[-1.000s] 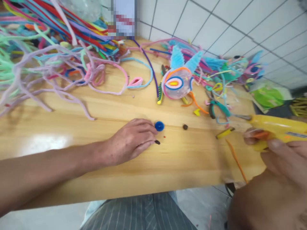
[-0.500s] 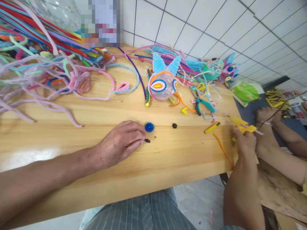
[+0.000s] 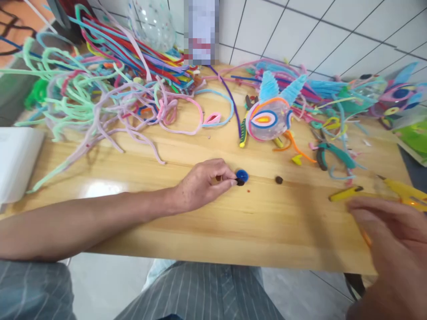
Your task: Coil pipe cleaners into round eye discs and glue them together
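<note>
The panel [image 3: 202, 31] at the back, by the tiled wall [image 3: 310, 44], is blurred into squares, so any writing on it cannot be read. A pale mark on the blue disc [image 3: 243, 174] is too small to make out.

The left hand [image 3: 205, 184] has thumb and fingertips pinched on a small dark scrap [image 3: 240, 182], just over the near edge of the disc, which lies on the wooden table [image 3: 187, 240]. Whether scrap and disc touch, I cannot tell. A dark lump [image 3: 279, 180] sits a little to the right of the disc, and a tiny red speck lies just below it.

The right hand [image 3: 396, 235] is raised at the lower right (smeared, and close to the camera); I cannot tell whether its fingertips meet. It partly covers an orange strip [image 3: 366, 237]. Beyond it are a yellow glue gun [image 3: 408, 194] and a yellow stick [image 3: 345, 194] with a dark end.

Behind the disc stands a clear ball [image 3: 273, 129] with fluffy blue ears, and teal-handled pliers [image 3: 338, 153] lie to its right. A tangle of fuzzy wires [image 3: 60, 102] crowds the table's back left, near a white box [image 3: 16, 164].
</note>
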Demonstrator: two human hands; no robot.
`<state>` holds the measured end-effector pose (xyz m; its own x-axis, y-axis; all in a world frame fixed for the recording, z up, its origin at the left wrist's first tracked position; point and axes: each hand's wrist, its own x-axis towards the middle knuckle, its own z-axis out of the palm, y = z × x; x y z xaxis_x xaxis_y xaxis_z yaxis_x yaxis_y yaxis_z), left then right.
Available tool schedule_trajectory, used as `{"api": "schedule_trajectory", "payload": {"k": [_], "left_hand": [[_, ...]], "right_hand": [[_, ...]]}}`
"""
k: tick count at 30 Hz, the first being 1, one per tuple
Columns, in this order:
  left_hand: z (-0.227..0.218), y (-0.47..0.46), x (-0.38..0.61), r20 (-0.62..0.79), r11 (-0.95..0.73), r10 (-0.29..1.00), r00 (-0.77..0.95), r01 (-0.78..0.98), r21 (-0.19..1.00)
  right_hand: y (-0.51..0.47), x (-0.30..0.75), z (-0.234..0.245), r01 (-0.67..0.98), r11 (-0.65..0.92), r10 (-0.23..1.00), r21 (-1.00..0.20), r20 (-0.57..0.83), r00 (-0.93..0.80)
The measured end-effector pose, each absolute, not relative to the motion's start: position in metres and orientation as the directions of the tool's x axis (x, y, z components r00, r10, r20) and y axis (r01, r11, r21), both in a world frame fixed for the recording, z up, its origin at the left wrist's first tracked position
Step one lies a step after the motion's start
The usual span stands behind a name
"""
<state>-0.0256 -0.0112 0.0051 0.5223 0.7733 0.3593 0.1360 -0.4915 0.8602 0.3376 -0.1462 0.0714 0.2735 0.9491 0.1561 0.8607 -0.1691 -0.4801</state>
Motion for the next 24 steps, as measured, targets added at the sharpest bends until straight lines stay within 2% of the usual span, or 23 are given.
{"api": "schedule_trajectory", "payload": {"k": [2, 6, 9, 11, 13, 15, 18, 21, 24], "left_hand": [[0.007, -0.011, -0.025, 0.319, -0.436, 0.795, 0.516, 0.121, 0.892], [0.011, -0.012, -0.024, 0.178, -0.238, 0.847, 0.501, 0.057, 0.970], [0.014, -0.013, -0.024, 0.036, -0.042, 0.842, 0.538, -0.001, 0.999], [0.014, -0.013, -0.023, 0.016, -0.019, 0.838, 0.545, 0.001, 1.000], [0.013, -0.012, -0.023, 0.114, -0.149, 0.854, 0.508, 0.029, 0.988], [0.012, -0.011, -0.024, 0.310, -0.375, 0.826, 0.471, 0.048, 0.926], [0.010, -0.011, -0.027, 0.574, -0.660, 0.669, 0.472, 0.023, 0.751], [0.008, -0.012, -0.030, 0.676, -0.792, 0.539, 0.502, 0.027, 0.610], [0.006, -0.013, -0.030, 0.691, -0.845, 0.482, 0.539, 0.076, 0.530]], "right_hand": [[-0.122, 0.282, 0.080, 0.807, -0.115, 0.984, -0.580, 0.047, 0.174], [-0.078, 0.216, 0.079, 0.703, 0.043, 0.998, -0.710, -0.009, -0.069], [-0.063, 0.200, 0.067, 0.645, 0.062, 0.992, -0.762, -0.021, -0.121], [-0.059, 0.196, 0.059, 0.600, 0.031, 0.993, -0.799, -0.046, -0.112], [-0.059, 0.194, 0.052, 0.506, -0.049, 0.989, -0.861, -0.114, -0.098], [-0.059, 0.193, 0.048, 0.371, -0.163, 0.971, -0.914, -0.215, -0.102], [-0.058, 0.192, 0.045, 0.193, -0.295, 0.939, -0.936, -0.322, -0.123], [-0.058, 0.190, 0.044, 0.074, -0.354, 0.923, -0.932, -0.361, -0.130], [-0.058, 0.190, 0.044, 0.009, -0.389, 0.911, -0.921, -0.386, -0.148]]}}
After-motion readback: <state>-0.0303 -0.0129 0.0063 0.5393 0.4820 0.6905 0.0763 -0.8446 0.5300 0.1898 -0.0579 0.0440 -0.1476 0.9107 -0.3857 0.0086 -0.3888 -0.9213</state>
